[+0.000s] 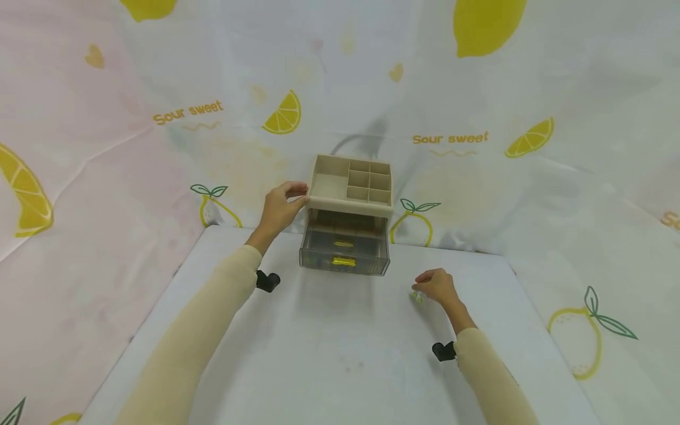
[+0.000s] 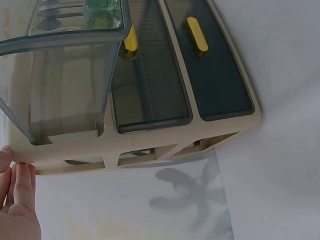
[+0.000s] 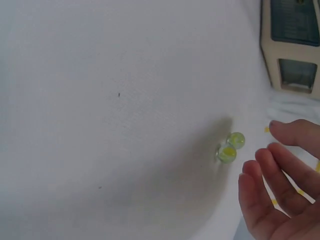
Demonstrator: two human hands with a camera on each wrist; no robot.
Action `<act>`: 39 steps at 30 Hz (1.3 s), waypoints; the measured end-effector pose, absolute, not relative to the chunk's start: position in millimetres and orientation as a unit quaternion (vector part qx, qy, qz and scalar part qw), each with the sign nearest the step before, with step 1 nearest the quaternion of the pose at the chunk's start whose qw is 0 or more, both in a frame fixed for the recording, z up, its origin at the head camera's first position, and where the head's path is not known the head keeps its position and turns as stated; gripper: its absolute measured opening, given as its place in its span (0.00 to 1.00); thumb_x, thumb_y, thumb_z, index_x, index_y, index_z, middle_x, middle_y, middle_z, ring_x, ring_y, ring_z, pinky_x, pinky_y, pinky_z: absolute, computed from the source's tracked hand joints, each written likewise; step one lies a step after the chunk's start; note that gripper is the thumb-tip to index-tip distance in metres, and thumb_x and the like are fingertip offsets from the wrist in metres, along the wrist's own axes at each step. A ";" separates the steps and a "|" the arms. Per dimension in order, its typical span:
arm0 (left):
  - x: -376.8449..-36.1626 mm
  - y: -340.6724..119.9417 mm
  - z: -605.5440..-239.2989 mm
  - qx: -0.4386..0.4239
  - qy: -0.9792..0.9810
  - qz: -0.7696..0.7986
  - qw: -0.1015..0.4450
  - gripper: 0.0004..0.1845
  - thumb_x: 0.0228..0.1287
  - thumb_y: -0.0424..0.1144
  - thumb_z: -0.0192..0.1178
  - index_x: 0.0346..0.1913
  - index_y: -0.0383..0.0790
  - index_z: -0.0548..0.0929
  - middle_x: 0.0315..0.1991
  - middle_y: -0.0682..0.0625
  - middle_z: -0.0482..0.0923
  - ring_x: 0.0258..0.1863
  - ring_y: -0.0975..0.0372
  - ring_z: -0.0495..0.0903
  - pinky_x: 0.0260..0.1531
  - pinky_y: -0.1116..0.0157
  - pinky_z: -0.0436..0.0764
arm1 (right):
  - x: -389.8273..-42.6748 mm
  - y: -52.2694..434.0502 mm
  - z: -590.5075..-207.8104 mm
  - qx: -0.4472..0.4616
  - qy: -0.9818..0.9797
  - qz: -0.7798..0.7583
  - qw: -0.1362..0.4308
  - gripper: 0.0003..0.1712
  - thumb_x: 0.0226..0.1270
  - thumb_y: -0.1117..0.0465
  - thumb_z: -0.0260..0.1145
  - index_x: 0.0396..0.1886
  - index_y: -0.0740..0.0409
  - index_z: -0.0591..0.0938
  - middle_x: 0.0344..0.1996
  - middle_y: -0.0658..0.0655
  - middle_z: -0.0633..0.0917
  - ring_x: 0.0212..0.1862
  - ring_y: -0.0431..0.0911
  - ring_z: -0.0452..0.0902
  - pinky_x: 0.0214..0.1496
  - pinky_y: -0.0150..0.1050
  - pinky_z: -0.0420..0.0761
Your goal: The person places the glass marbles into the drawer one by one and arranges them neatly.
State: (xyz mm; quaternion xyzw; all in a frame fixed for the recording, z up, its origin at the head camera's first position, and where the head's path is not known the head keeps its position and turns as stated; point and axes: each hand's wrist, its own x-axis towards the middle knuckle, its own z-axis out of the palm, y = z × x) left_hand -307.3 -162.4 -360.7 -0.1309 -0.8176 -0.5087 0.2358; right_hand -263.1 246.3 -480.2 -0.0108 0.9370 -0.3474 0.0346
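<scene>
A beige desktop drawer organizer (image 1: 350, 205) stands at the back, its clear top drawer (image 1: 313, 258) with a yellow handle pulled out. My left hand (image 1: 281, 206) holds its upper left edge; in the left wrist view the fingers (image 2: 22, 187) touch the side near the top corner. Something green (image 2: 102, 17) shows through the drawer, its kind unclear. To the right, my right hand (image 1: 438, 286) hovers by two clear glass marbles with yellow-green swirls. In the right wrist view, one marble (image 3: 226, 154) touches the other marble (image 3: 236, 140); the loosely bent fingers are apart from both.
Two lower drawers, a middle drawer (image 2: 150, 90) and a bottom drawer (image 2: 215, 75), are closed. The organizer's top has an open tray of compartments (image 1: 329, 186). A lemon-print cloth (image 1: 340, 77) hangs behind the white table (image 1: 319, 354).
</scene>
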 end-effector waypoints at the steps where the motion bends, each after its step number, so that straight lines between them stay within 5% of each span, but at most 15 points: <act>1: -307.0 -162.5 -360.7 -0.130 -0.816 -0.512 0.236 0.17 0.62 0.31 0.67 0.52 0.29 0.81 0.49 0.39 0.83 0.50 0.51 0.82 0.58 0.57 0.75 | -262.7 245.7 -481.4 -0.007 0.936 -0.351 0.040 0.11 0.56 0.62 0.74 0.35 0.65 0.87 0.30 0.58 0.88 0.30 0.49 0.83 0.31 0.38 0.81; 27: -304.5 -161.4 -359.7 -0.123 -0.811 -0.526 0.224 0.17 0.63 0.32 0.66 0.53 0.30 0.81 0.50 0.40 0.82 0.51 0.53 0.81 0.57 0.57 0.76 | -260.9 239.3 -496.7 0.017 0.940 -0.336 0.057 0.09 0.50 0.66 0.75 0.33 0.63 0.87 0.27 0.54 0.86 0.29 0.46 0.79 0.32 0.38 0.79; 34: -306.3 -160.7 -360.7 -0.130 -0.808 -0.527 0.231 0.16 0.62 0.31 0.66 0.52 0.29 0.81 0.49 0.39 0.82 0.51 0.51 0.81 0.56 0.54 0.76 | -262.2 242.0 -487.2 -0.006 0.942 -0.334 -0.009 0.09 0.55 0.64 0.72 0.35 0.66 0.88 0.30 0.58 0.88 0.39 0.54 0.82 0.41 0.45 0.79; 39: -305.4 -162.2 -360.5 -0.131 -0.810 -0.522 0.234 0.16 0.62 0.31 0.66 0.52 0.29 0.81 0.49 0.39 0.82 0.51 0.51 0.82 0.55 0.54 0.77 | -265.0 238.7 -476.3 -0.022 0.931 -0.362 -0.048 0.11 0.57 0.64 0.72 0.37 0.66 0.88 0.32 0.60 0.89 0.38 0.55 0.84 0.38 0.42 0.81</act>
